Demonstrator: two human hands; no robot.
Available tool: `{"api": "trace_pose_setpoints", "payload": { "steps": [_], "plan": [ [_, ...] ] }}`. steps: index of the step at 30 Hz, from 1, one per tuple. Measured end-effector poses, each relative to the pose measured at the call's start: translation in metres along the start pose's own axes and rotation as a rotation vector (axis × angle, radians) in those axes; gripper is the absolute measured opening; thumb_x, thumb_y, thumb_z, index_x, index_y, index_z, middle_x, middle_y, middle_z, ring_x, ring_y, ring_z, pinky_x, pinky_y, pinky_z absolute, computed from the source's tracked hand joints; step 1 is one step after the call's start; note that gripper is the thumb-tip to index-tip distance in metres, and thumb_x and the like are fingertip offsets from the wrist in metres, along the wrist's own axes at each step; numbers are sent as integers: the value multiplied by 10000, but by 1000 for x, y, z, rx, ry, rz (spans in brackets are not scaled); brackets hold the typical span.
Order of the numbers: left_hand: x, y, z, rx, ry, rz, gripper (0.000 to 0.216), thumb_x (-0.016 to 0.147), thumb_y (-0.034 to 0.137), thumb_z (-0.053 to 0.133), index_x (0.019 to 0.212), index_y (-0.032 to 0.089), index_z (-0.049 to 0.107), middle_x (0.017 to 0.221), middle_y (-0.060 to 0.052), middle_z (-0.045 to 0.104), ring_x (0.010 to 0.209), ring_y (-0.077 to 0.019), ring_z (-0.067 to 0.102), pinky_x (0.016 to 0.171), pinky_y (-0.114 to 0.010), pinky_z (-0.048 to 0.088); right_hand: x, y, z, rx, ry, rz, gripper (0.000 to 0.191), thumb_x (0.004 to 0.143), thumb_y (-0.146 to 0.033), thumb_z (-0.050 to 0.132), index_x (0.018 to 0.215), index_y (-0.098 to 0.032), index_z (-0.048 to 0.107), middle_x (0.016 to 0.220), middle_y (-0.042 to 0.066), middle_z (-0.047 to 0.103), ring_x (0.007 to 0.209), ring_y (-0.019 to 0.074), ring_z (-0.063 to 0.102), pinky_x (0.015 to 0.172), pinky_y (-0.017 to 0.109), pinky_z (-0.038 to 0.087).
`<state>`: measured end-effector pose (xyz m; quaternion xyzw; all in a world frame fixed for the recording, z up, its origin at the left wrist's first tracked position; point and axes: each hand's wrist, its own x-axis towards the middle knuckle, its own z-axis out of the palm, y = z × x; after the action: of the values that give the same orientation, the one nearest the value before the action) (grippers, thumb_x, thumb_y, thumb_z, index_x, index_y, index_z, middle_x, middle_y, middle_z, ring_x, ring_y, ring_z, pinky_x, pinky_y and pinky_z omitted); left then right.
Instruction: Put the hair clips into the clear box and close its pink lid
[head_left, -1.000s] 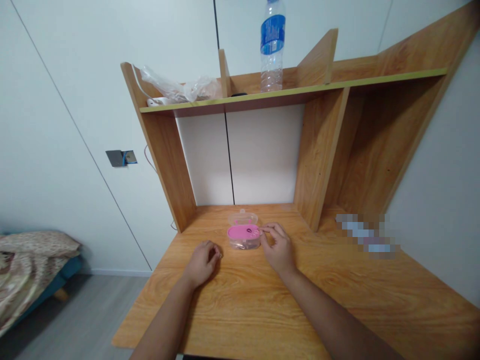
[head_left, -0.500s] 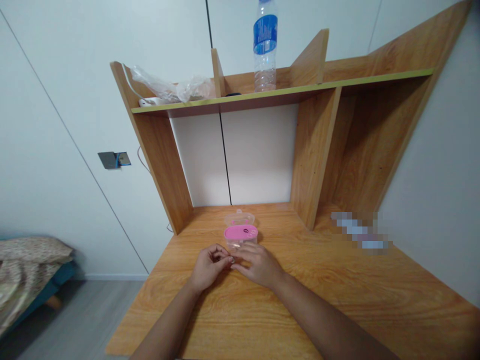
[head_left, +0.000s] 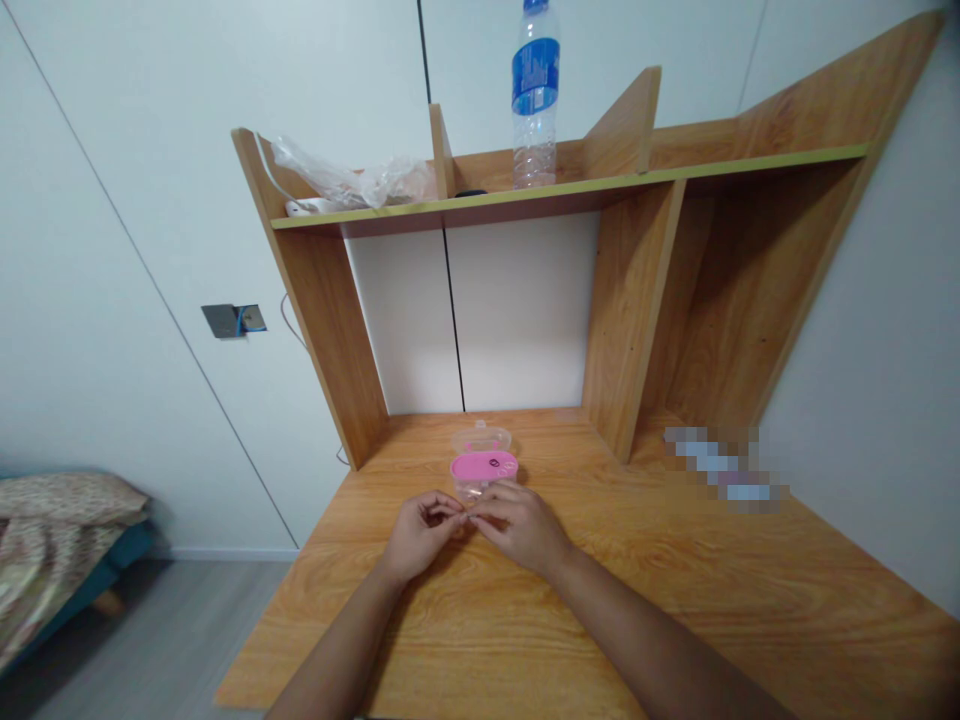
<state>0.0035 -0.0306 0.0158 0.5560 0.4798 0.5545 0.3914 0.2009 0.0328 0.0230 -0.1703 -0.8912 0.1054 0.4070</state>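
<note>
Over the desk, the fingertips of my two hands meet just in front of a small clear plastic box (head_left: pixel 472 490). My left hand (head_left: pixel 421 535) is closed in a pinch on a small, silvery, ring-like piece, now nearly covered by the fingers. Thumb and forefinger of my right hand (head_left: pixel 523 528) press together at the same spot, and its other fingers overlap the box's front. The box's pink tray (head_left: pixel 472 465) carries a dark little ring (head_left: pixel 494 463) and other small loops toward its right end. Behind it, the clear lid (head_left: pixel 481 440) lies flipped back.
A wooden shelf unit (head_left: pixel 630 330) rises from the back of the desk (head_left: pixel 675 620). On its upper board stand a water bottle (head_left: pixel 535 110) and a crumpled plastic bag (head_left: pixel 360 183). A blurred-out item (head_left: pixel 720 465) lies at the right. A bed (head_left: pixel 67 530) is at far left.
My right thumb and forefinger have closed in on the small piece at my left fingertips, hiding most of it. The camera view has shifted slightly; the box stays put.
</note>
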Motion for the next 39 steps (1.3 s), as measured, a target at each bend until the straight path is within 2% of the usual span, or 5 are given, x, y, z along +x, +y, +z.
{"api": "trace_pose_setpoints", "payload": {
  "steps": [10, 16, 25, 30, 39],
  "plan": [
    [0, -4, -2, 157, -3, 27, 313, 745, 418, 814, 808, 112, 794, 821, -130, 789, 715, -207, 711, 709, -314, 566, -2, 5, 4, 4, -2, 50, 108, 902, -225, 693, 991, -239, 752, 994, 48, 771, 961, 222, 676, 859, 353, 543],
    [1, -7, -3, 173, -11, 49, 323, 767, 425, 798, 814, 105, 798, 834, -140, 791, 741, -218, 721, 736, -332, 578, -2, 5, 5, 60, -22, -7, 157, 923, -216, 678, 1059, -252, 747, 1028, 40, 771, 996, 216, 678, 898, 356, 544],
    [1, -10, -3, 223, 13, 120, 246, 783, 354, 792, 854, 119, 798, 848, -134, 793, 756, -236, 739, 744, -367, 605, -1, 7, 8, 103, 11, -28, 164, 931, -192, 665, 1048, -253, 761, 957, 39, 772, 919, 202, 679, 842, 336, 553],
    [0, -6, -4, 360, 8, 231, 155, 821, 315, 772, 901, 188, 815, 877, -98, 791, 794, -231, 728, 758, -360, 588, -2, 7, 7, 114, 18, 60, 145, 906, -188, 697, 1024, -246, 758, 959, 43, 769, 935, 208, 680, 848, 335, 550],
    [0, -7, -9, 704, -42, 596, 176, 939, 244, 651, 1071, 253, 768, 918, -58, 780, 821, -187, 685, 756, -308, 547, -3, 13, 9, 162, 14, 162, 118, 888, -165, 715, 974, -234, 759, 971, 43, 757, 957, 198, 683, 880, 323, 534]
  ]
}}
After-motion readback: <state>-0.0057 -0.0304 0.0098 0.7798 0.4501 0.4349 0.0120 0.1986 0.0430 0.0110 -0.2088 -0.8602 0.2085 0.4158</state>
